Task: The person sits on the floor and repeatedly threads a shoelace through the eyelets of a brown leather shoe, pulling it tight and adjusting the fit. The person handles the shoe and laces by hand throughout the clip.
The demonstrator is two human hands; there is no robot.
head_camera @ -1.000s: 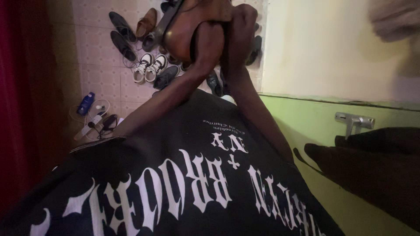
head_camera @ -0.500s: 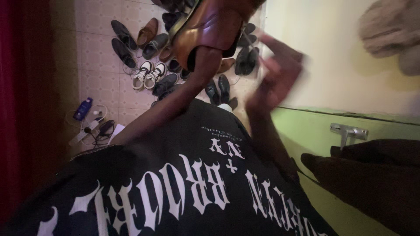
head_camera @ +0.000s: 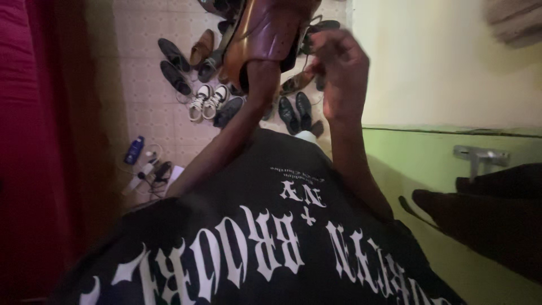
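One brown shoe is raised in front of the black shirt, the left hand pushed inside it, fingers hidden. The right hand, just beside the shoe, has fingers loosely curled, holding nothing. Beyond the shoe, about a dozen shoes lie on the tiled floor; one blue bottle lies nearer.

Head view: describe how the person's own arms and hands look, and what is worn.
Both arms are bare from the short sleeves of a black T-shirt with white gothic lettering. The left hand and right hand wear no gloves; any rings or watch cannot be made out.
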